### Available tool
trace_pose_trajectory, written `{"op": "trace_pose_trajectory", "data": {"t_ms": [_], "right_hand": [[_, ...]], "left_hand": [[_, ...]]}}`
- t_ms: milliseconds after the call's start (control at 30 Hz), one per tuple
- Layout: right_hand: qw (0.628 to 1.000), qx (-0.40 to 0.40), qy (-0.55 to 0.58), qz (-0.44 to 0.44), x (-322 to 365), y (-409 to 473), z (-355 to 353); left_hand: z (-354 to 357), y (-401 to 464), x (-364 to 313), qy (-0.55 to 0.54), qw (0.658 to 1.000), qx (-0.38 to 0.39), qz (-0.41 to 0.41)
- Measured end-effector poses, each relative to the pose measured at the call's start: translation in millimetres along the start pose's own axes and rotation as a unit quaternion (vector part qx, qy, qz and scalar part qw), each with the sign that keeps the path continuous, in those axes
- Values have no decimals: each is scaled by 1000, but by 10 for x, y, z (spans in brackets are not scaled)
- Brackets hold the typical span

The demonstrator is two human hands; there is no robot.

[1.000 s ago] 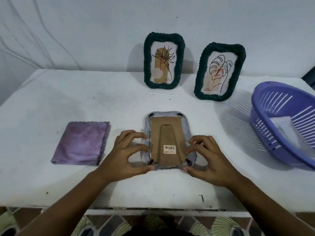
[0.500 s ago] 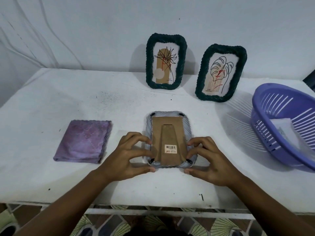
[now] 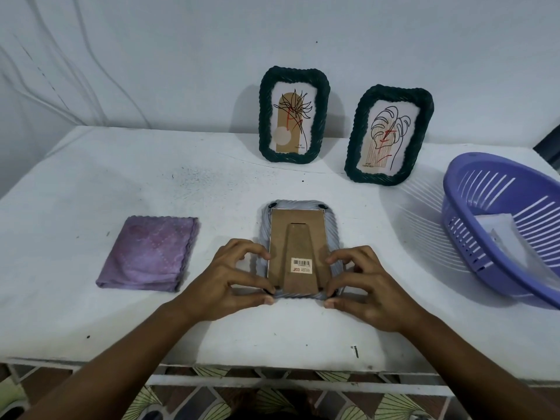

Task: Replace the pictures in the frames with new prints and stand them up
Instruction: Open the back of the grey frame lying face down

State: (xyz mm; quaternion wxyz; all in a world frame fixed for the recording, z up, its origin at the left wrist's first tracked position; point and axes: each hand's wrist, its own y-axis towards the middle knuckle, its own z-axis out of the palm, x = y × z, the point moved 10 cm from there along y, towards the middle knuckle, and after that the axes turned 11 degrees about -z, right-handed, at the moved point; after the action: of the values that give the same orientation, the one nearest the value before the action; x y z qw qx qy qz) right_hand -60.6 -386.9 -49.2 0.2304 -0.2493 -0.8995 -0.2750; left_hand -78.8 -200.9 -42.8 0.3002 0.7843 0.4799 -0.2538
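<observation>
A grey-blue woven frame lies face down on the white table, its brown cardboard back and folded stand up, with a barcode sticker on the stand. My left hand pinches the frame's lower left corner and left side. My right hand pinches its lower right corner and right side. Two dark green woven frames stand upright against the wall: the left green frame shows a spiky plant drawing, the right green frame a leaf drawing.
A folded purple cloth lies left of the frame. A purple slotted plastic basket at the right holds white prints. The white table's front edge runs just below my wrists. The wall stands close behind the green frames.
Both hands stay on the lower corners of the face-down frame, with the fingers shifting slightly along its sides. The frame has not visibly moved.
</observation>
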Motion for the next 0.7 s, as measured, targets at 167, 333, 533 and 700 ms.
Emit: {"op": "trace_pose_trajectory", "data": {"t_ms": [167,333,533,700], "right_hand": [[999,-13,23,20,-33,9,-40],[989,-96,17,110,-330,103,-256],[981,-104,-50,157,-657,261,-252],[978,-90,-102,156,-643,262,-208]], "left_hand": [[-74,31,109,-68,996,-5,-64],[-180,222,113,-53,974,-121,-183],[129,444,-108,132,941,-169,-263],[177,476,-117,194,906,-225,-301]]}}
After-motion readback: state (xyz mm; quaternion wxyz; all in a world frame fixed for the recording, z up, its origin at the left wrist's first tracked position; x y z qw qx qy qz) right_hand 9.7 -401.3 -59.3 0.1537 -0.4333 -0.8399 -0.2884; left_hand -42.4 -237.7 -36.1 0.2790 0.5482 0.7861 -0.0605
